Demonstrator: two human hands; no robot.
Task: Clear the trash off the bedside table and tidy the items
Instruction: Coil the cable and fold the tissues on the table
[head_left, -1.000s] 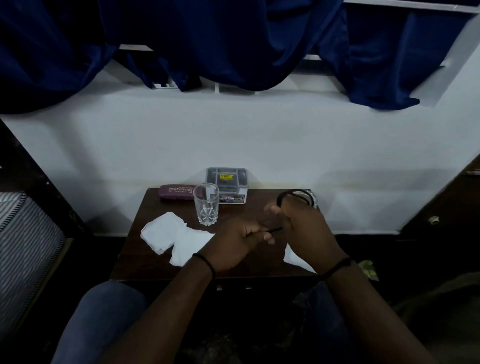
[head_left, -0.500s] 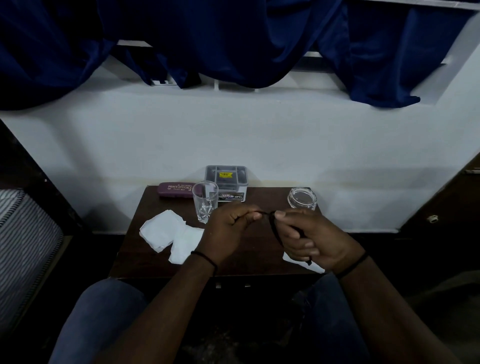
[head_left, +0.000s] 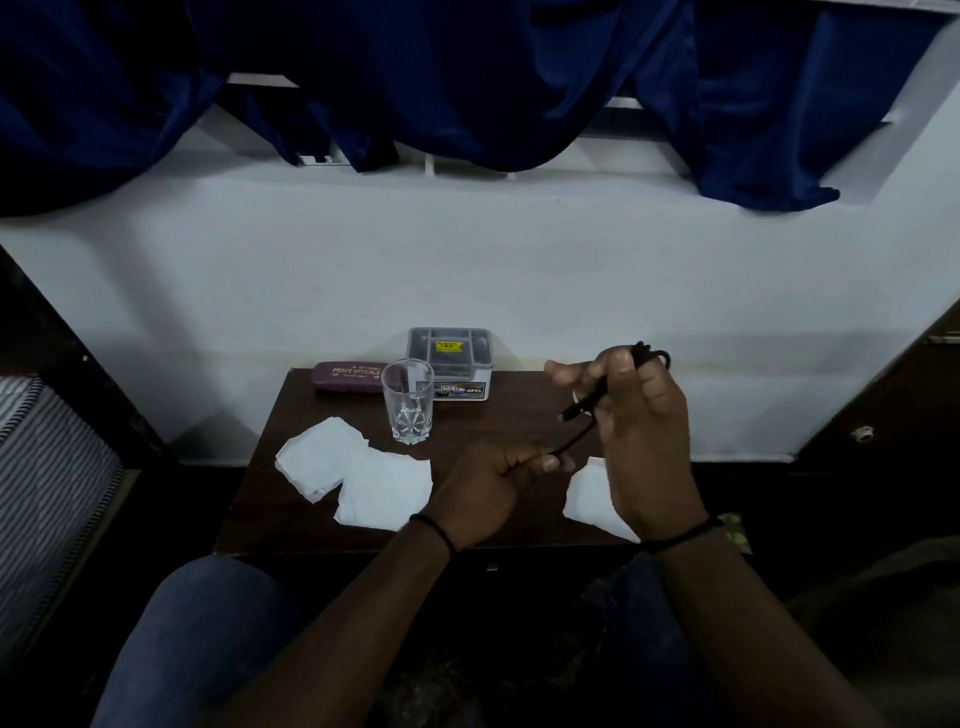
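Over the dark wooden bedside table (head_left: 291, 499) my two hands hold a thin black cable (head_left: 576, 436). My left hand (head_left: 488, 483) pinches its lower end just above the tabletop. My right hand (head_left: 639, 415) is raised over the table's right side and grips coiled loops of the cable, which stick out past its fingers at the top. White crumpled tissues (head_left: 358, 473) lie on the table's left half. Another white tissue (head_left: 587, 499) lies at the front right, partly under my right hand.
A drinking glass (head_left: 408, 408) stands mid-table. Behind it are a maroon spectacle case (head_left: 348, 378) and a grey lidded box (head_left: 451, 358) against the white wall. Blue curtains hang above. A striped mattress (head_left: 47, 493) is at left; my knees sit below the table's front edge.
My right hand has risen and moved right with the cable loops, covering the small glass dish at the back right. My left hand has dropped toward the table, stretching the cable between them.
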